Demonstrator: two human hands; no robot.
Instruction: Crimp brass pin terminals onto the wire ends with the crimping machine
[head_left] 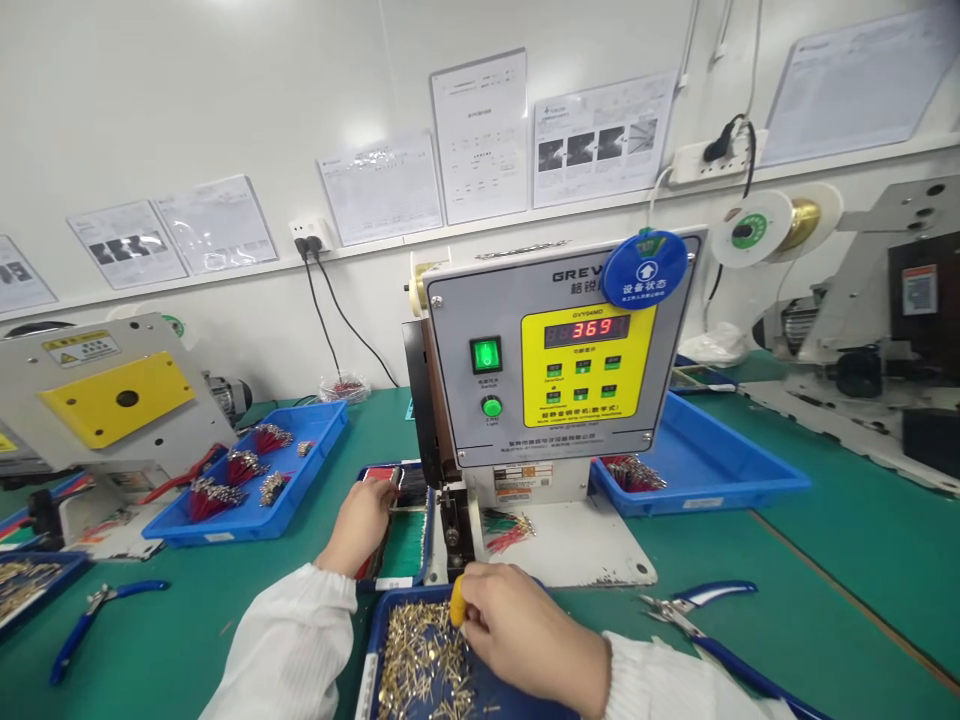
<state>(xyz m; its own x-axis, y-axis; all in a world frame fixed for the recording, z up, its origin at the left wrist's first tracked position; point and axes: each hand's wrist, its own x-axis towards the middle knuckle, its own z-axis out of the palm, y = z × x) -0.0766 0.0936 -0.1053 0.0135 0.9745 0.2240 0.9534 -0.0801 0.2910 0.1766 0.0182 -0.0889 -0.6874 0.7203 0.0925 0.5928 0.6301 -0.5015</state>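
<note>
My left hand [364, 522] reaches over a blue tray [397, 582] of red, black and green wires [405, 545]. Its fingers are pinched together at the wires' ends; what they grip is hidden. My right hand [517, 625], with a yellow finger cot [458, 600], is closed just in front of the crimping head [453, 530] of a grey machine [480, 290]. Anything between those fingers is too small to make out. Below it stands a dark blue tray [373, 660] with loose gold pins [420, 650].
On the machine's white base lies a bunch of red and green wires [510, 535]. Blue-handled pliers [701, 620] are at right, another pair [97, 610] at left. Blue trays with wire bundles stand left [330, 425] and right [735, 470]. Neighbouring machines flank both sides.
</note>
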